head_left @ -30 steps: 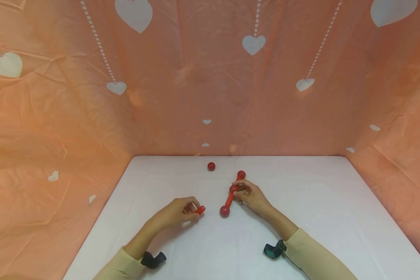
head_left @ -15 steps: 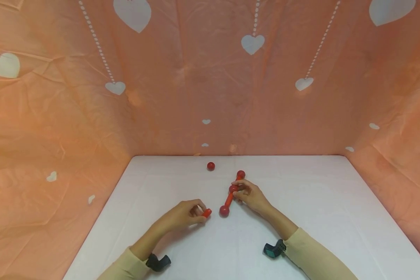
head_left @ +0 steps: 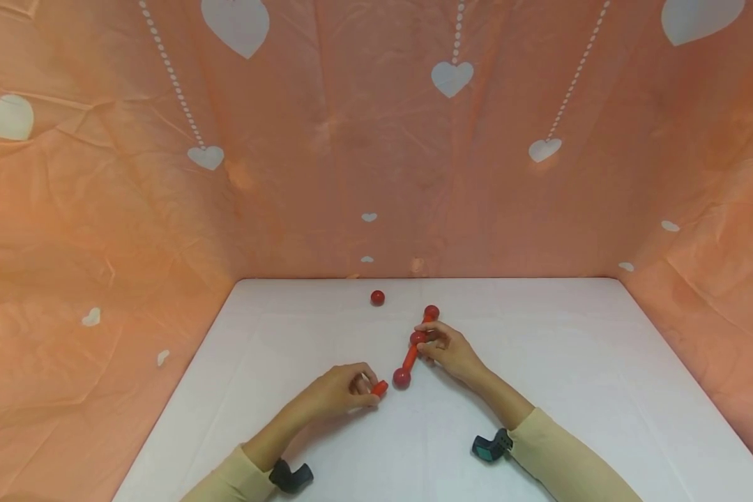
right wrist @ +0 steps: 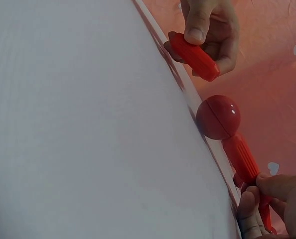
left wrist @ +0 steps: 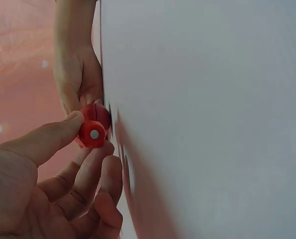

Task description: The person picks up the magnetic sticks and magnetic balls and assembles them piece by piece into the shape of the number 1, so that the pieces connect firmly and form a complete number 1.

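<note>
Head view has my left hand (head_left: 344,390) pinching a short red rod (head_left: 381,388) just beside the nearest ball (head_left: 401,378) of a ball-and-rod chain (head_left: 410,359), a narrow gap between them. My right hand (head_left: 454,355) pinches that chain around its middle ball (head_left: 417,338), and a loose red ball (head_left: 378,298) lies farther back on the white table (head_left: 539,335).

Your balls (right wrist: 219,117) look like smooth, glossy plastic, your rods (right wrist: 243,158) ribbed plastic; one rod's end disc (left wrist: 94,134) may be metal, though it's dim. Your table (head_left: 539,348) looks matt, the backdrop (head_left: 351,160) creased.
</note>
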Tool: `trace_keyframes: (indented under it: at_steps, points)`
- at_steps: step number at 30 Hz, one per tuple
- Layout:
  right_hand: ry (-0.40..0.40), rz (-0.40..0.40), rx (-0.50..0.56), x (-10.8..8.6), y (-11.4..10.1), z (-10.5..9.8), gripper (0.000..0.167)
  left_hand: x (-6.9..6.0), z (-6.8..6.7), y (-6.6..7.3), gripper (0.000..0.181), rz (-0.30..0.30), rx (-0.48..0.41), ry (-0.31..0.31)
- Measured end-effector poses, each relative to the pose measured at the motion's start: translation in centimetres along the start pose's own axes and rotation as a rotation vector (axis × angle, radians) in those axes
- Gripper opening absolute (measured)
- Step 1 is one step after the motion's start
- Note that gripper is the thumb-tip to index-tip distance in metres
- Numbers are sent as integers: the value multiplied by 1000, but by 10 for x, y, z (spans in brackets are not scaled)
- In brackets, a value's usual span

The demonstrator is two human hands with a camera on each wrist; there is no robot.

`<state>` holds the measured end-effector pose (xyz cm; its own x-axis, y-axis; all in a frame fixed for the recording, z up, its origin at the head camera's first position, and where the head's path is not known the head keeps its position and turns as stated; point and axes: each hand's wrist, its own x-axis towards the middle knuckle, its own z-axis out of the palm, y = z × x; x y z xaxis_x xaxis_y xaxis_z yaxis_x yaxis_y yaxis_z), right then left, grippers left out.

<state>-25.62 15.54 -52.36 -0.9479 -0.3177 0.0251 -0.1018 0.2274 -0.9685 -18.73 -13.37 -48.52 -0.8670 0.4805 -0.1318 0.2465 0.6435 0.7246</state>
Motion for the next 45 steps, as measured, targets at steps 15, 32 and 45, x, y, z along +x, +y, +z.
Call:
trace_keyframes:
  at_steps: [15,32,45]
  points:
    - [-7,-13,-6,0,0,0,38,2,18,11,23,-65,41,29]
    - [-12,-22,-4,0,2,0,38,2,27,20,22,-91,17,68]
    - [-4,-13,-12,2,2,0,35,6,28,26,21,-98,36,85]
